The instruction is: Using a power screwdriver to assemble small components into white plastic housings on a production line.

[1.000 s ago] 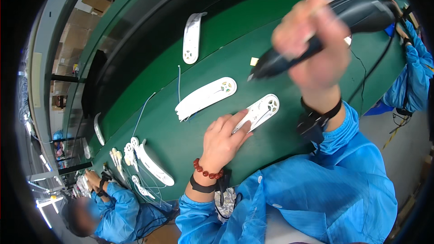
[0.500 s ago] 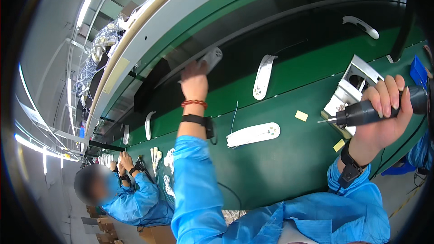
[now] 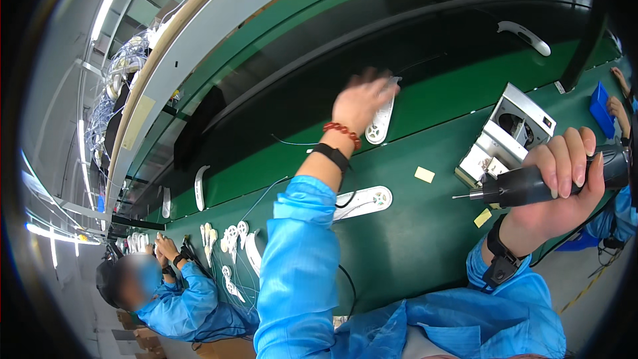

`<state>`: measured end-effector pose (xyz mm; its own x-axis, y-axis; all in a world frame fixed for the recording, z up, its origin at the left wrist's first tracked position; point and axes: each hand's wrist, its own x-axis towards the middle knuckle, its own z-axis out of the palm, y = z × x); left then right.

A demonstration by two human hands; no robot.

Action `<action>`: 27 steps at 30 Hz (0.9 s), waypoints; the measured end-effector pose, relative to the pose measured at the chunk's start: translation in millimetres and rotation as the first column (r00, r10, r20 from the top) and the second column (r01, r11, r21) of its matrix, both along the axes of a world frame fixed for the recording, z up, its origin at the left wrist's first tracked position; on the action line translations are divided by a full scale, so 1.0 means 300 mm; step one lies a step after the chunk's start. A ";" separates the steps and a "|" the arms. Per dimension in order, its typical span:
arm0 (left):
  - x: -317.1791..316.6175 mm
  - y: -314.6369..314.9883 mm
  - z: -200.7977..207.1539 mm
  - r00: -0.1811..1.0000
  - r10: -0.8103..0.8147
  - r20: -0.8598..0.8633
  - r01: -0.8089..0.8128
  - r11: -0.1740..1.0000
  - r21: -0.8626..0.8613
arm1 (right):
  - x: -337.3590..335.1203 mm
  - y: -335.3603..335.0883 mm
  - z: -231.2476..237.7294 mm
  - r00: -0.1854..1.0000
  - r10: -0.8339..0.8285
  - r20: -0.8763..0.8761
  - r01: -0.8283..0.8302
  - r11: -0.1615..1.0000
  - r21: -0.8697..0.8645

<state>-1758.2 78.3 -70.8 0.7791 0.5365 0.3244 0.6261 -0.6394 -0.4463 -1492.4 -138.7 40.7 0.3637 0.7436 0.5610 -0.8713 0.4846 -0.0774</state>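
My right hand (image 3: 555, 176) is wrapped round a black electric screwdriver (image 3: 525, 188), its thin metal bit pointing left above the bench. My left hand (image 3: 364, 103) reaches over the green belt, its fingers smeared by motion. It overlaps the upper part of a long white plastic housing (image 3: 377, 129) with a round pattern at its near end; whether it grips the housing I cannot tell. Another white housing (image 3: 373, 202) lies on the green bench, its left part hidden behind my left forearm. A thin blue wire (image 3: 292, 142) lies left of my left wrist.
A white and grey box-like device (image 3: 508, 123) with screws stands beside the screwdriver. Yellow slips (image 3: 424, 174) lie on the bench. White parts with cables (image 3: 232, 239) sit left, near a co-worker (image 3: 179, 292). A blue bin (image 3: 602, 108) is at far right, by another person's hands (image 3: 619, 103).
My left hand has moved right along the belt, from one white housing to another. The first housing no longer shows. My right hand still holds the screwdriver; the view has shifted slightly.
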 end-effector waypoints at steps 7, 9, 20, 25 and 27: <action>-0.010 -0.072 0.049 0.998 -0.054 0.021 0.055 0.998 -0.040 | -0.011 -0.032 0.011 0.998 0.020 0.052 -0.022 0.999 0.045; -0.048 -0.203 0.162 0.990 0.009 0.140 -0.014 0.999 0.035 | -0.023 -0.032 0.010 0.997 0.038 0.068 -0.041 0.998 0.049; -0.139 -1.128 0.277 0.871 0.458 0.178 -0.281 0.761 -0.584 | 0.005 -0.035 0.026 0.957 -0.027 0.290 0.044 0.998 -0.052; -0.105 -1.181 0.036 0.844 0.453 0.288 -0.144 0.708 -0.691 | 0.036 -0.016 -0.063 0.729 -0.228 0.645 0.321 0.947 -0.028; -0.078 -1.151 -0.020 0.831 0.446 0.332 -0.107 0.714 -0.692 | 0.016 -0.044 -0.091 0.662 -0.278 0.696 0.446 0.892 -0.068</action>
<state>-1781.7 -266.9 -76.9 0.4132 0.9056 0.0957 0.8323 -0.4182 0.3638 -1487.6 -151.8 13.5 0.2353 0.7617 0.6037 -0.3141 0.6474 -0.6944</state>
